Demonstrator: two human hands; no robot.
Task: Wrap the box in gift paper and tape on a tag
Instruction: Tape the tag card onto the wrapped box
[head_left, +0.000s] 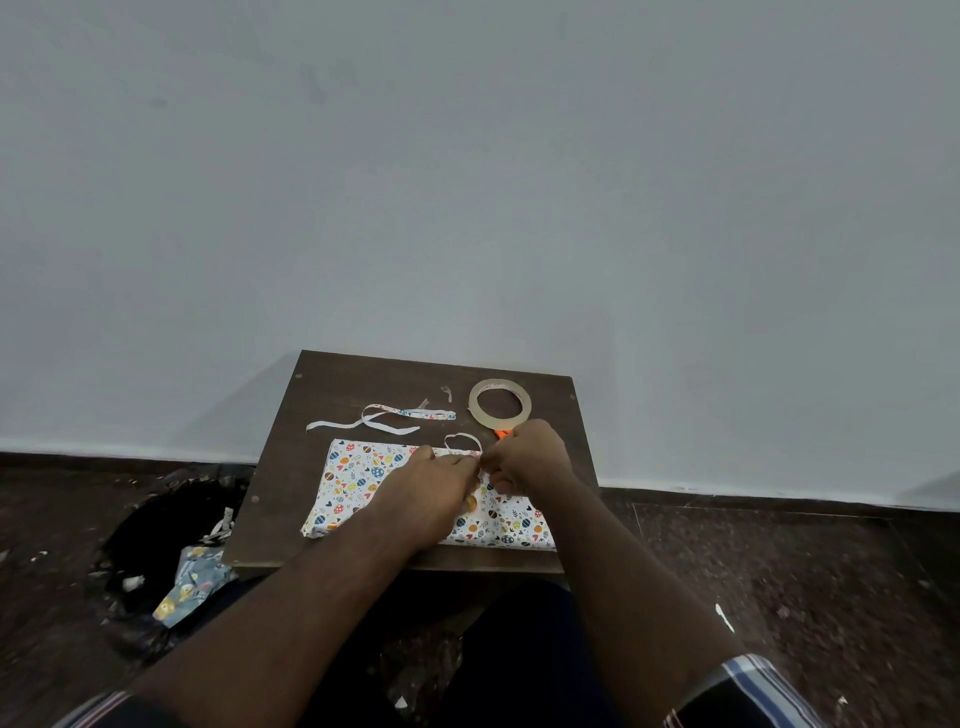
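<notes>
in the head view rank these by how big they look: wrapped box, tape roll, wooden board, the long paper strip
1. wooden board, plainly largest
2. wrapped box, though the hands cover part of it
3 and 4. paper strip and tape roll: the strip runs longer but is thin, the roll is rounder, so I would not rank them.

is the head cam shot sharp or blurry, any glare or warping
Head view: soft, dim, even light with no glare; the wide lens bows the wall's base line; the wrapped box and tape roll read fairly clearly, but the left hand and right hand are slightly smeared where they meet, hiding their grip.
</notes>
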